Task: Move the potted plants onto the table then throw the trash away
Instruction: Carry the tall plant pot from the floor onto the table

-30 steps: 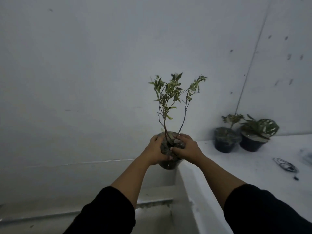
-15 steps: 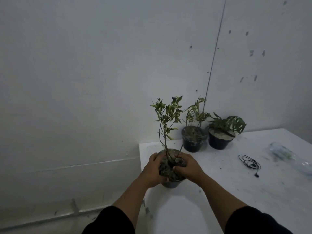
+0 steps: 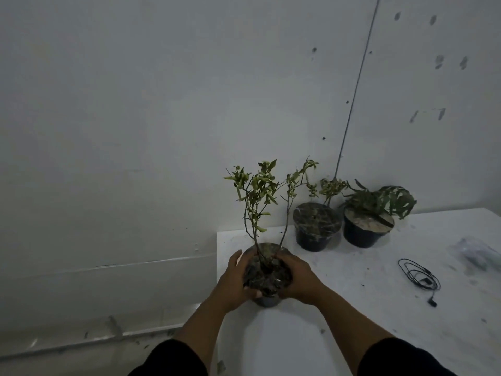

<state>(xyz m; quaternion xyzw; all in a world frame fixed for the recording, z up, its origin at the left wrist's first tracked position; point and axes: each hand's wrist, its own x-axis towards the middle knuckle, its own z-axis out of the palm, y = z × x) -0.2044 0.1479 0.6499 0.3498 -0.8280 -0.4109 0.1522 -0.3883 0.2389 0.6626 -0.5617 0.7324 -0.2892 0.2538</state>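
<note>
- At the counter's [image 3: 352, 321] near-left corner: a person w/ dark sleeves holds a potted plant [image 3: 264, 278], thin-stemmed w/ small green leaves, upright.
- Left hand [image 3: 234, 283] wraps the pot's left side, thumb across the front rim; right hand [image 3: 299, 280] grips the right side, fingers curled over the soil edge.
- Can't tell if the pot's base is touching the counter or just above it.
- Behind, by the wall: 2 more pots side by side – a dark pot w/ a sparse plant [image 3: 315, 226] & a broad-leaf plant [image 3: 367, 223] just to its right.
- Right of those, well apart: black earphone cable [image 3: 418, 275] coiled on the counter; a clear plastic item [image 3: 477, 253], blurred, at the far right edge.
</note>
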